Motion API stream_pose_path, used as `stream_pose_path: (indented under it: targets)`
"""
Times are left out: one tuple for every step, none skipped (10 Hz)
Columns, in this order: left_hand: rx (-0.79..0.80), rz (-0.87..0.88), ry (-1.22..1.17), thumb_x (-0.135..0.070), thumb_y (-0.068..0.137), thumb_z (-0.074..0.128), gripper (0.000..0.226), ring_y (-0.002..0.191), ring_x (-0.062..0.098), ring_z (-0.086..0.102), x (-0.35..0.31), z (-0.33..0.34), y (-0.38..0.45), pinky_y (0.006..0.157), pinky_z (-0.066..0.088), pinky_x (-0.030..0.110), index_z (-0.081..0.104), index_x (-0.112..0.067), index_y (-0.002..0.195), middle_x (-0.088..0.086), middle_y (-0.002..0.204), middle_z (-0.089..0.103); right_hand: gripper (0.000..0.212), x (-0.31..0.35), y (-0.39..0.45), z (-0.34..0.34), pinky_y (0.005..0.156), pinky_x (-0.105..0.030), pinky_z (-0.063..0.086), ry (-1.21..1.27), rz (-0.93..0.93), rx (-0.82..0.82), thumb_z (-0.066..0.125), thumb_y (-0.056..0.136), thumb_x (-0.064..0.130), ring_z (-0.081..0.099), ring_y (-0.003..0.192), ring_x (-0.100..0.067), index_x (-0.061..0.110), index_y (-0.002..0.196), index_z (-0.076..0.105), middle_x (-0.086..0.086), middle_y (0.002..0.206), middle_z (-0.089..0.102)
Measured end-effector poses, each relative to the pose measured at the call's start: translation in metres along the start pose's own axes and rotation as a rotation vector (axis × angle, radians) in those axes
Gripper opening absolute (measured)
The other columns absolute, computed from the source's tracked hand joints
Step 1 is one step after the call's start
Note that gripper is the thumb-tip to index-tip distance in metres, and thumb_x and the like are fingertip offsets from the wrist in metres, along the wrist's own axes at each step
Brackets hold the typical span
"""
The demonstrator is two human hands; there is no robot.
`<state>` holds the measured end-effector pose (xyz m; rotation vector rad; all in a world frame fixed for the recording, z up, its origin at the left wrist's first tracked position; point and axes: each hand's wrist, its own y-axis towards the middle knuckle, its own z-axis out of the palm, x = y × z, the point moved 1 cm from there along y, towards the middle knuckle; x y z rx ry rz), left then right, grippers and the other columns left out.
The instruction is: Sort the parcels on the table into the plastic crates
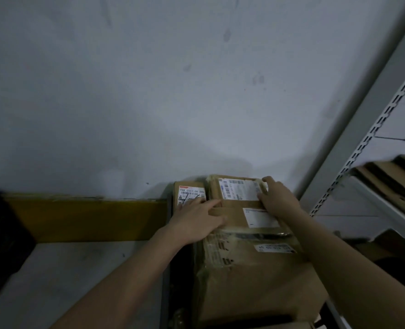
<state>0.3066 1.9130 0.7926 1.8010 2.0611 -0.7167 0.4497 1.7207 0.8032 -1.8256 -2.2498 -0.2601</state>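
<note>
Nearest us lies the big parcel (256, 281), so we keep both hands, left hand (196, 222) flat and right hand (277, 198) curled, steadying the upper parcel (239, 200) squarely.

We reach both bare forearms forward. Our left hand (197, 219) lies flat, fingers straight and pointing right; our right hand (278, 197) curls, thumb and fingers gripping.
</note>
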Motion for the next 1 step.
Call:
stream_pose_path:
  targets:
    - [-0.218,-0.004,0.113,-0.063,0.096,0.036,0.057,0.140,0.023,0.037,-0.0060,-0.0057,-0.0102,0.116,0.024,0.056,0.040,-0.037,0.147,-0.004,0.152,0.044,0.041,0.0079,-0.0149,-0.0017,0.093,-0.048,0.051,-0.027,-0.107,-0.087,0.046,0.101,0.031,0.053,0.114,-0.030,0.021,0.140,0.043,-0.009,0.131,0.054]
